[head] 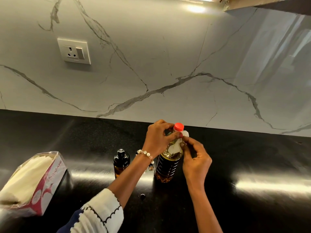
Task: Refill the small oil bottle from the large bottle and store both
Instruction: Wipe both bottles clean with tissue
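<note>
Glossy black tabletop [252, 165], streaked with light glare, meets a white grey-veined marble wall [168, 56] carrying 1 socket [74, 51]. Large bottle [168, 163] stands upright, red cap [178, 127] on. Left hand [158, 140] grips its neck; right hand [196, 158] pinches a white tissue [173, 147] against its shoulder. Small oil bottle [121, 161] stands just left. Tissue box [32, 182] far left.

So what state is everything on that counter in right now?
Large oil bottle: upright, red cap on, partly full.
Small oil bottle: upright, top on, oil low.
Tissue: pressed against the large bottle's shoulder.
Left hand: grips the large bottle's neck.
Right hand: fingers pinch the tissue.
Tissue box: open, tissues showing.
</note>
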Demonstrator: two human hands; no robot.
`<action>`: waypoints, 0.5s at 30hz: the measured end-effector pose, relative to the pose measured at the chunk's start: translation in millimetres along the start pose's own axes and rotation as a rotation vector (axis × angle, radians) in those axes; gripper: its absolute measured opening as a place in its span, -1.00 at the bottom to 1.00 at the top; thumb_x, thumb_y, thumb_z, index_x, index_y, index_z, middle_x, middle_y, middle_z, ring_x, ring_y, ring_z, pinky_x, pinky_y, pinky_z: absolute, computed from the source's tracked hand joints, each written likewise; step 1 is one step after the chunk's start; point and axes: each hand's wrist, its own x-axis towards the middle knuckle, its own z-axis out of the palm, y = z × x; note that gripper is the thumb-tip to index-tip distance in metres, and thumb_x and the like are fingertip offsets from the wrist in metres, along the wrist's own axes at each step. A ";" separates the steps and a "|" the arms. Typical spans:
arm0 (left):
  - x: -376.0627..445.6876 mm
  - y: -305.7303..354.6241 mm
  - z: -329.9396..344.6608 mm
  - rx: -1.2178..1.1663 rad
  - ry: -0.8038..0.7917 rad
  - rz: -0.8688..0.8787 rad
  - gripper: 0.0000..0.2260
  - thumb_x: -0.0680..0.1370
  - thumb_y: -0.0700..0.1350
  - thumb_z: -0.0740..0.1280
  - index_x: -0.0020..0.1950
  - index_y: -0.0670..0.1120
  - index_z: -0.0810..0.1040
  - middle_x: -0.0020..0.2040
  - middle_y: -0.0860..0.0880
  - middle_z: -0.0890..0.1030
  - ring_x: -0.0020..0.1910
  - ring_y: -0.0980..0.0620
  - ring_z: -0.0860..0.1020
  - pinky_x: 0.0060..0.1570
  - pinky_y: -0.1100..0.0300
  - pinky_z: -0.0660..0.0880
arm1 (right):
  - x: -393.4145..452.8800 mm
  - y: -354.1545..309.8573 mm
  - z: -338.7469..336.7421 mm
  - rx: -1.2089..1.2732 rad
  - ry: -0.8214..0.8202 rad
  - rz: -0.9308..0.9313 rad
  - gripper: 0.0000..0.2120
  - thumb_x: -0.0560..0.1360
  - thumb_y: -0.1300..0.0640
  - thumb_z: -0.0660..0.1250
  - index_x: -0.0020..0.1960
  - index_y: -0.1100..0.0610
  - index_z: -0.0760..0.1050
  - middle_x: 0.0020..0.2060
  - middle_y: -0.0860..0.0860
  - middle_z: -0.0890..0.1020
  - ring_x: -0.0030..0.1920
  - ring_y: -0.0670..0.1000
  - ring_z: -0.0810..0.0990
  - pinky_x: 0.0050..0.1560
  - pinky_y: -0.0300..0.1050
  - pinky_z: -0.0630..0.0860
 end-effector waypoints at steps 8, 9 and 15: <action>2.1 -3.3 -1.8 -0.021 0.005 0.008 -0.60 0.41 0.08 0.49 0.15 -0.12 0.65 -0.13 -0.01 0.58 -0.31 0.23 0.40 -0.27 0.35 0.33 | 21.9 14.8 15.5 0.102 -0.120 0.206 -0.80 0.59 0.15 0.22 0.16 0.03 0.54 0.02 -0.05 0.64 0.06 -0.14 0.60 0.06 -0.14 0.57; 2.3 -4.2 -2.0 -0.015 0.007 0.008 -0.60 0.41 0.07 0.49 0.15 -0.13 0.65 -0.13 -0.02 0.59 -0.31 0.23 0.40 -0.27 0.36 0.32 | 19.6 16.7 16.9 0.105 -0.122 0.243 -0.78 0.60 0.14 0.20 0.19 0.06 0.54 0.03 -0.05 0.64 0.06 -0.15 0.60 0.08 -0.12 0.58; 2.5 -5.2 -0.1 -0.040 0.009 0.011 -0.60 0.40 0.06 0.49 0.14 -0.14 0.65 -0.13 -0.01 0.57 -0.35 0.23 0.38 -0.28 0.32 0.34 | -11.2 18.9 10.1 0.016 -0.035 0.247 -0.72 0.58 0.20 0.22 0.27 0.11 0.50 0.01 -0.10 0.64 0.00 -0.33 0.58 0.01 -0.32 0.56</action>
